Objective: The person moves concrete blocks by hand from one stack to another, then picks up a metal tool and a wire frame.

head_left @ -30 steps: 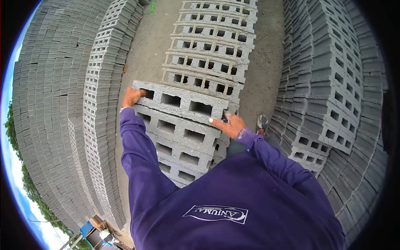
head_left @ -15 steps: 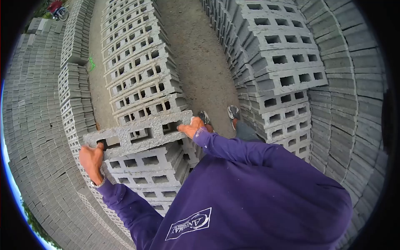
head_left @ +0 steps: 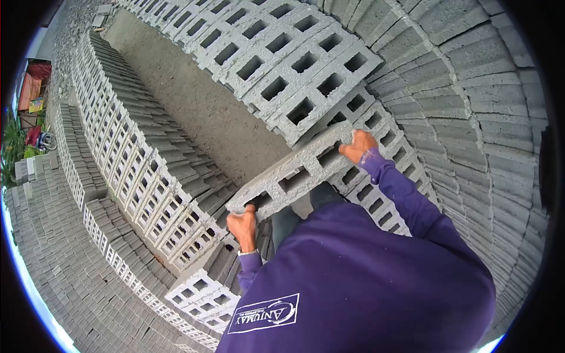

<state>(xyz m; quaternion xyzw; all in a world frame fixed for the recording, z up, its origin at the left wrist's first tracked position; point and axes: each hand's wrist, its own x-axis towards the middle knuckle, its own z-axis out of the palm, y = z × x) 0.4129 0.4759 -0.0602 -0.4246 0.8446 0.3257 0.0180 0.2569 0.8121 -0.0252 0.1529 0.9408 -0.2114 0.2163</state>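
A grey hollow concrete block (head_left: pixel 294 172) with three cavities hangs in the air in front of my chest, tilted up to the right. My left hand (head_left: pixel 245 226) grips its lower left end, fingers hooked in the end cavity. My right hand (head_left: pixel 358 145) grips its upper right end. The block's right end is close to the stepped stack of hollow blocks (head_left: pixel 306 70) at the upper right. My purple sleeves and shirt fill the lower right of the view.
A long low row of hollow blocks (head_left: pixel 147 170) runs along the left, with more stacked rows (head_left: pixel 65 253) beyond it. A bare dirt lane (head_left: pixel 194 106) lies between the left row and the right stack. A tall block wall (head_left: pixel 482 117) stands at right.
I have lifted the block off the low stack and turned right with it. It now hangs tilted near the stepped stack at right; both hands keep their grip.
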